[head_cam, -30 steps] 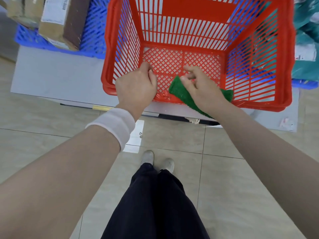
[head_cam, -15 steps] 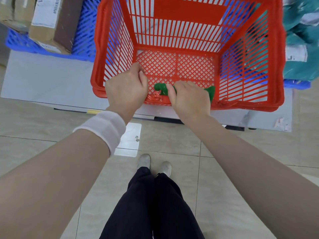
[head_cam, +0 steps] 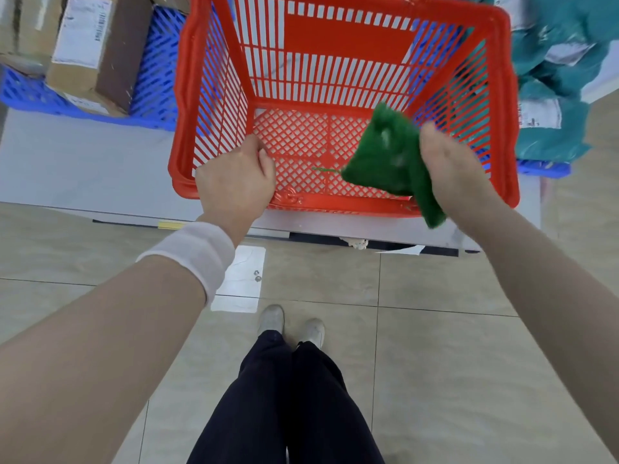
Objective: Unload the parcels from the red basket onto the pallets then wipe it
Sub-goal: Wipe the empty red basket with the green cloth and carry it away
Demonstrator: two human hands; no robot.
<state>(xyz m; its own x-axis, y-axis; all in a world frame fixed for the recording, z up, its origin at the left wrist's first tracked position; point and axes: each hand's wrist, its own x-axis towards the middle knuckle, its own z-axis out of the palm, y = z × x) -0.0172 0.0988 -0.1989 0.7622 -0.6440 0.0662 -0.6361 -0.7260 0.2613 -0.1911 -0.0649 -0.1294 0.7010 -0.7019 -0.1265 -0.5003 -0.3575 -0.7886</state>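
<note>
My left grip clutched the near rim of the slatted red plastic basket; my right grip held a fuzzy green cloth inside, over its lattice floor.

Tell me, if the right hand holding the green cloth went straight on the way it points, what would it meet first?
Likely the right slatted wall of the red basket; the right hand and green cloth aim there, though depth is unclear.

The basket sits between two pallets: boxes on the left pallet, bagged parcels on the right pallet. A cloth is over the basket's near right corner.
</note>
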